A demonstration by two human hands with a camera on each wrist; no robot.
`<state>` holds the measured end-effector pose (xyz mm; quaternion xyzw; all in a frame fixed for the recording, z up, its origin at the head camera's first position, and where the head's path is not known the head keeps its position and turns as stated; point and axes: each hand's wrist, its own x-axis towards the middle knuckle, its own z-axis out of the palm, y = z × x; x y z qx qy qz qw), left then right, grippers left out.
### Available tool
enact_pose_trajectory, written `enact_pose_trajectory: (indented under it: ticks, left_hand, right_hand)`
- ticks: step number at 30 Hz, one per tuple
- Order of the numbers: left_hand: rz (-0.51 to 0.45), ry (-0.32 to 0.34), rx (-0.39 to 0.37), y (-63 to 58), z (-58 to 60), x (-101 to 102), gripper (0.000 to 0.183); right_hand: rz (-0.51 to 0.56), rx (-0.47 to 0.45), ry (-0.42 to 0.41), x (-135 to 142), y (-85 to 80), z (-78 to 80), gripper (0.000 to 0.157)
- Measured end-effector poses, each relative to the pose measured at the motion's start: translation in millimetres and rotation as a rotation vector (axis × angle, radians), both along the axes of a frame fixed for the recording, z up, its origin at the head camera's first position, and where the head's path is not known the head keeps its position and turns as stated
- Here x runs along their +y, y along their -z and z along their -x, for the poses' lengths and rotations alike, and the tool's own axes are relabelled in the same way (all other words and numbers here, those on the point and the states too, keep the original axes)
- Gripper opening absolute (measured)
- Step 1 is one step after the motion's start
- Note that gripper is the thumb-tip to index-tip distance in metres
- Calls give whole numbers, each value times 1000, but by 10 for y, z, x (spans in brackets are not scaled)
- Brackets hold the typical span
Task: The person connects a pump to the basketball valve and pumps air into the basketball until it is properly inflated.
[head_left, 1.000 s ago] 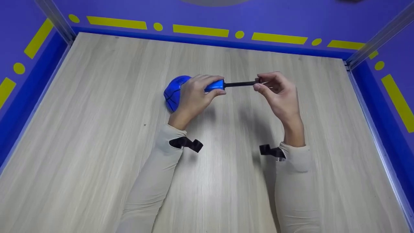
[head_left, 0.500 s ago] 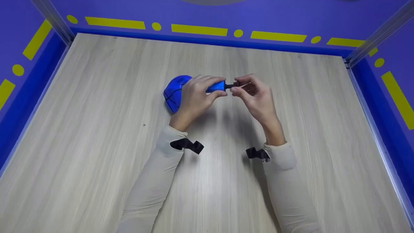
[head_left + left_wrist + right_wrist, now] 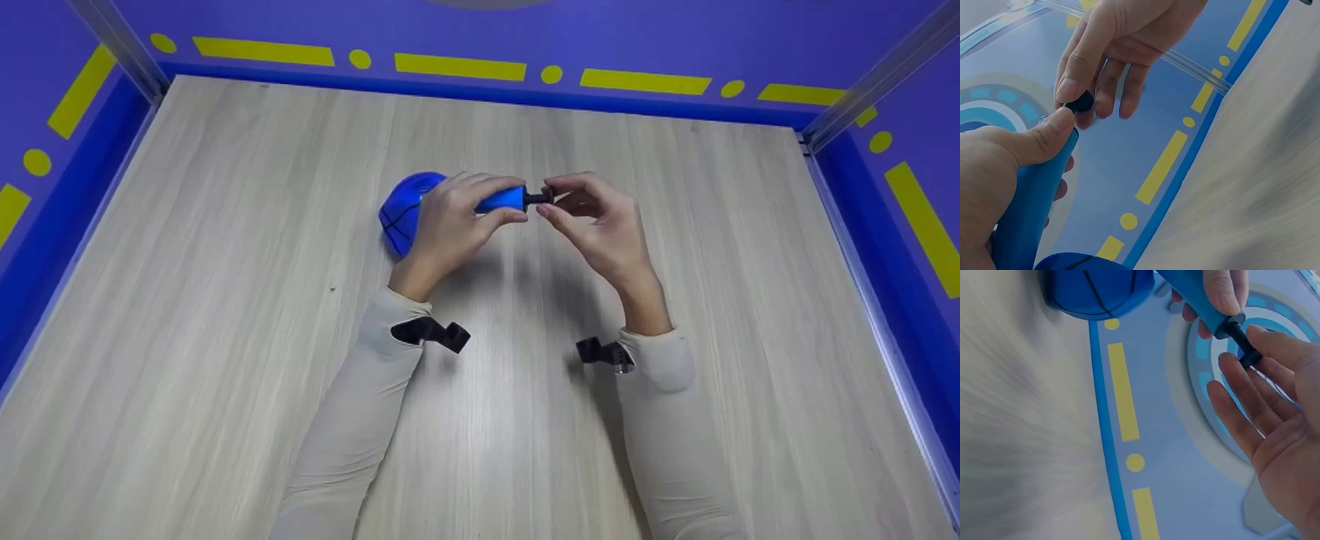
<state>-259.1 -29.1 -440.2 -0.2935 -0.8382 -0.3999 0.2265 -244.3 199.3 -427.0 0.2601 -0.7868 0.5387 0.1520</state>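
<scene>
My left hand (image 3: 450, 221) grips the blue barrel of a hand pump (image 3: 502, 199), held roughly level and pointing right. A short length of black plunger rod (image 3: 1239, 338) sticks out of its end. The thumb and fingers of my right hand (image 3: 607, 229) pinch the black plunger handle (image 3: 1251, 359); its other fingers are spread loosely in the right wrist view. Just left of the pump is a blue ball (image 3: 401, 217) with black lines, partly hidden behind my left hand. That hand also covers the pump's ball end.
A light wood-grain tabletop (image 3: 225, 300) lies below, with a small dark speck (image 3: 333, 289) on it. Blue panels with yellow dashes (image 3: 460, 66) stand along the back and both sides. Black camera mounts (image 3: 431, 332) sit on both wrists.
My right hand has moved left, pushing the long exposed plunger rod mostly into the barrel. Over the last half second the hand has eased slightly right. The left hand and ball stay put.
</scene>
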Motion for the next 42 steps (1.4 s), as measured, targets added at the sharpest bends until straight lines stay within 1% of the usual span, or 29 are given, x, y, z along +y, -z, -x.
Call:
enact_pose_trajectory:
  ticks: [5, 7, 12, 16, 19, 23, 27, 32, 36, 42]
  left_hand:
    - [-14, 5, 4, -7, 11, -12, 47]
    - [-20, 1, 1, -1, 16, -22, 47]
    - [-32, 0, -13, 12, 24, -54, 47]
    - [-43, 3, -15, 16, 27, -72, 46]
    - [-43, 5, -14, 17, 28, -81, 46]
    - [-32, -3, -17, 14, 23, -79, 45]
    - [-20, -17, -2, 2, 11, -59, 42]
    - [1, -26, 56, 3, -1, -17, 43]
    - [-2, -29, 83, 10, -1, 15, 43]
    - [10, -22, 81, 6, -7, 33, 42]
  right_hand:
    - [-27, 26, 3, 105, -64, 2, 30]
    - [-19, 23, 7, 168, -90, -1, 30]
    - [4, -18, 34, 354, -157, -23, 30]
    - [3, -48, 72, 489, -199, -46, 30]
    - [-18, -70, 83, 553, -220, -57, 30]
    - [-50, -95, 77, 591, -229, -67, 32]
    - [-25, -94, 84, 574, -215, -59, 31]
    - [40, -68, 59, 473, -183, -36, 29]
    - [43, -57, 19, 352, -152, -30, 29]
    - [27, -93, -12, 139, -91, -19, 27]
